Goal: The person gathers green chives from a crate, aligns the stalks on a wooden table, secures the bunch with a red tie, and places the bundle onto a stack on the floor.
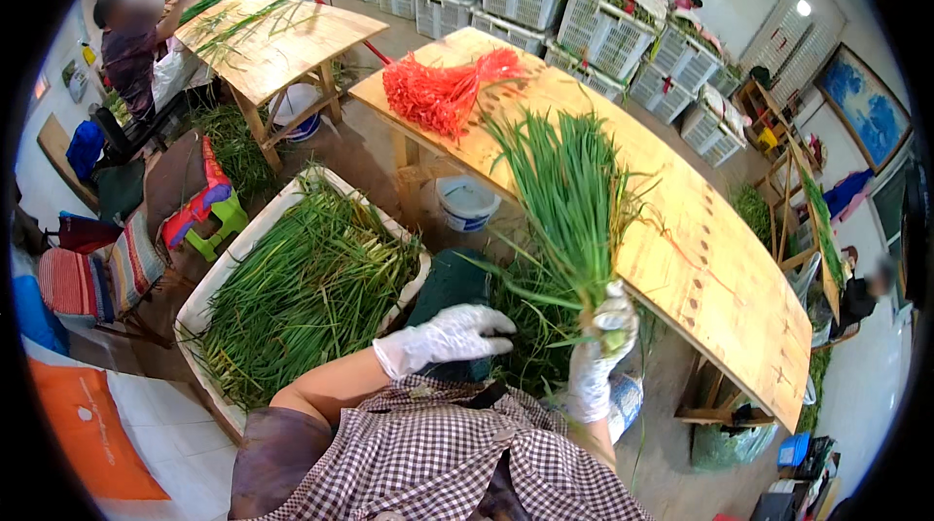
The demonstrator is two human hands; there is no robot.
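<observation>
My right hand (600, 351), in a white glove, grips a bunch of green chives (569, 190) near its lower end, with the leaves fanning up over the wooden table (700, 258). My left hand (449, 336), also gloved, hovers flat and open to the left of the bunch, over a dark green cloth, holding nothing. A pile of red ties (443, 88) lies at the far end of the table. A white tub (209, 292) full of loose chives stands to my left.
A white bucket (467, 202) sits under the table. A second wooden table (277, 35) with greens stands at the back left, with another person (131, 44) beside it. White plastic crates (593, 30) line the back. Small stools and cushions stand at left.
</observation>
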